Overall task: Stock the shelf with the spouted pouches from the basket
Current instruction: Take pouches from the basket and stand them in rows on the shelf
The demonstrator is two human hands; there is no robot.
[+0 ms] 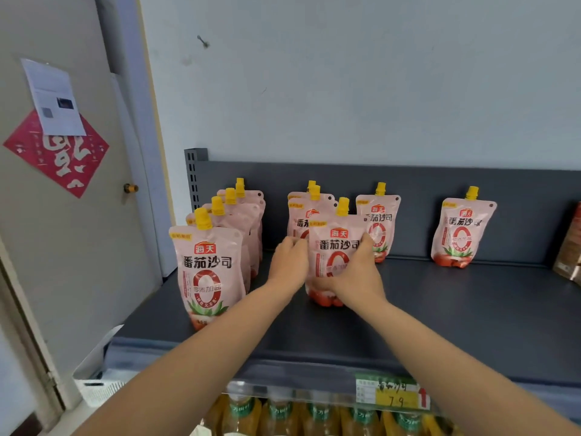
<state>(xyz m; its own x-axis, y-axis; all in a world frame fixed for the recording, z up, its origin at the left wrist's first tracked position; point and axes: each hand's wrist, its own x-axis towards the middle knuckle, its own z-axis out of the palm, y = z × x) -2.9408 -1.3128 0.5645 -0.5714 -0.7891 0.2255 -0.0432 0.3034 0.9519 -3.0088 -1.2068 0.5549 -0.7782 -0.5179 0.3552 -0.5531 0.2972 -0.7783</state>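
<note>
On the shelf (440, 313), a pouch (335, 247) stands between the left hand (287, 267) fingers (297, 243) and the right hand (356, 272) fingers (367, 243). More pouches (379, 215) stand just behind the fingers, a row of pouches (220, 237) left of them, a lone pouch (460, 228) well to their right.

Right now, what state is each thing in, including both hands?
Middle pouch: upright on the shelf, held.
Right hand: grips that pouch's right side.
Left hand: at its left edge, grip unclear.
Left row of pouches: upright, front to back.
Far-right pouch: upright, alone.
</note>
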